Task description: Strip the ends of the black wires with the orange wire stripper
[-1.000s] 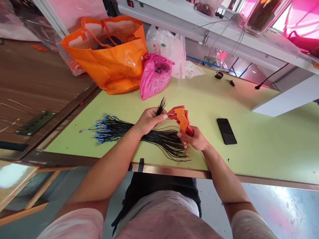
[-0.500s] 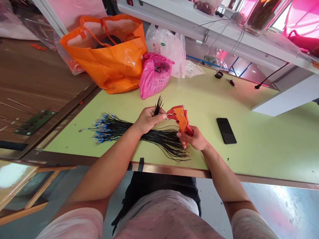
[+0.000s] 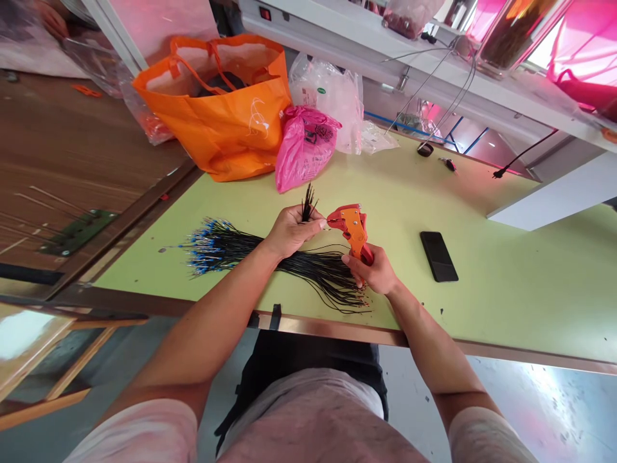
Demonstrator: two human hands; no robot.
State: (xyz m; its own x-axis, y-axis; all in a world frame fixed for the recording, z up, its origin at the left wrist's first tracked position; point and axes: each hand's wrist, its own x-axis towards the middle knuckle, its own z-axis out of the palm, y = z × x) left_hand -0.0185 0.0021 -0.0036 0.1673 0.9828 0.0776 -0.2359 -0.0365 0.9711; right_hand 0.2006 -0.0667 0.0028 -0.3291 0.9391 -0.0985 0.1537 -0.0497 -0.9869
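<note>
While the left hand (image 3: 290,233) is gripping a small bunch of black wires (image 3: 307,206), fingers curled in and thumb pressing against forefinger, it is hanging just beyond the middle of the long wire bundle (image 3: 248,246), whose blue-tipped ends are fanning out leftward. Dark tips of the small bunch are sticking up out of the fist. At the bundle's right end, the right hand (image 3: 376,270) is wrapping its fingers around the handles of an orange and red hand tool (image 3: 355,226); how far they are being squeezed, I cannot tell. The tool's red nose is pointing at the left thumb tip, just beside it; whether a wire is lying in its jaws is too small to tell.

Right of the bundle, well apart, a black phone (image 3: 438,256) is lying flat on the green table (image 3: 520,296). Beyond the bundle, a pink bag (image 3: 307,151) is leaning beside an orange tote bag (image 3: 226,135), with a clear plastic bag (image 3: 330,96) sitting behind the pink one. Farther beyond and rightward of the bundle, a black plug (image 3: 499,173) is resting near a pale panel (image 3: 554,191).
</note>
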